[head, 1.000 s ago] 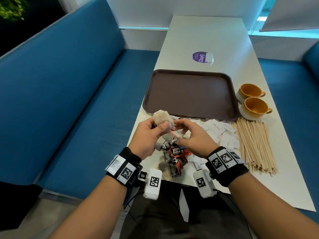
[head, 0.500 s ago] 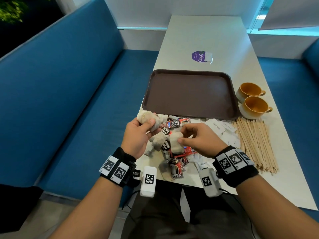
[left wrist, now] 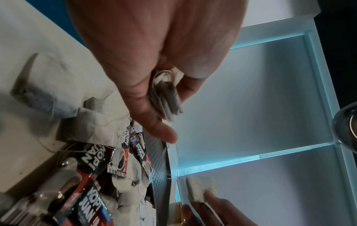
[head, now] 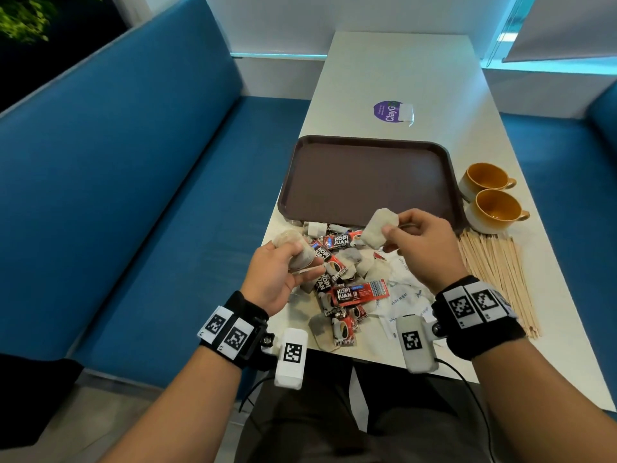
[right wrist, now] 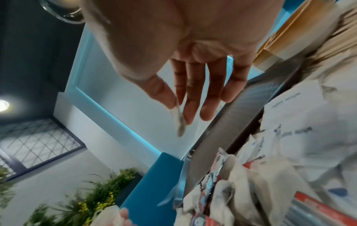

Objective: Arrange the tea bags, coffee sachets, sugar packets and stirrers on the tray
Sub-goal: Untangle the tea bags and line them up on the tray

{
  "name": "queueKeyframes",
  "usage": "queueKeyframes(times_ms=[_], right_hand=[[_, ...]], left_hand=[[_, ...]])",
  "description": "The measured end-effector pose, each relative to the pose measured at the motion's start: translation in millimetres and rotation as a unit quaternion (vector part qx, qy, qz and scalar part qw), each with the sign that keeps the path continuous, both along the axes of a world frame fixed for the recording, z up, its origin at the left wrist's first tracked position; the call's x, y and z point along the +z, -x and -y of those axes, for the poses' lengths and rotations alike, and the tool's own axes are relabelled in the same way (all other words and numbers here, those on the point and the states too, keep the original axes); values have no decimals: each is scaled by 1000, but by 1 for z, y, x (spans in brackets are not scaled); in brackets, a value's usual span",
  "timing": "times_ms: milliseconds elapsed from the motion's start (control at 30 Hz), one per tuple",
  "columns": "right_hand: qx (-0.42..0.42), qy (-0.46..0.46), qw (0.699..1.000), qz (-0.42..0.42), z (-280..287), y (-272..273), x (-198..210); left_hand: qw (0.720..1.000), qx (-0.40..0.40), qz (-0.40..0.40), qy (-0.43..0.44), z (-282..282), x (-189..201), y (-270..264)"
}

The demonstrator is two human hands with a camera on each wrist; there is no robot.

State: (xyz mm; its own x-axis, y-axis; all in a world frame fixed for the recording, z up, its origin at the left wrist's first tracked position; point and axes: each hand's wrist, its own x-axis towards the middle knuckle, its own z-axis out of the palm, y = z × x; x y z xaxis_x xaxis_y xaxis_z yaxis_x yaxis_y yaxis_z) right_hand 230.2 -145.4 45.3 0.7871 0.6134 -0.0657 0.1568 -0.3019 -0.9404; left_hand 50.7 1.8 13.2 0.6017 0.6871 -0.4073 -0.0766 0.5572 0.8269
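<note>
A brown tray (head: pixel 367 152) lies bare on the white table. In front of it is a heap of tea bags (head: pixel 365 265), red coffee sachets (head: pixel 359 292) and white sugar packets (head: pixel 404 299). My left hand (head: pixel 283 262) grips a bunch of tea bags (head: pixel 293 248) (left wrist: pixel 166 97) over the table's left edge. My right hand (head: pixel 414 238) pinches one tea bag (head: pixel 379 227) (right wrist: pixel 179 120) between thumb and forefinger, lifted just before the tray's near rim. Wooden stirrers (head: pixel 497 269) lie in a pile to the right.
Two yellow cups (head: pixel 494 202) stand right of the tray, just behind the stirrers. A purple sticker (head: pixel 390 111) marks the table beyond the tray. Blue bench seats (head: pixel 133 182) flank the table on both sides.
My right hand has lifted a tea bag out of the heap and carried it up and right toward the tray. The left hand drew back to the left, holding its tea bags.
</note>
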Motion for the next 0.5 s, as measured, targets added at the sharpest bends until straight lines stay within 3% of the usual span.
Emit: queueKeyframes(times_ms=[100, 200, 367, 500], right_hand=[[164, 3, 986, -37, -3, 15, 11], [315, 38, 944, -87, -7, 28, 16], [265, 102, 959, 21, -21, 33, 5], [252, 100, 961, 50, -29, 35, -1]], left_hand=[[1000, -16, 11, 5, 5, 3, -4], [996, -80, -14, -25, 10, 0, -5], [987, -161, 10, 21, 12, 0, -4], [978, -205, 40, 24, 12, -3, 5]])
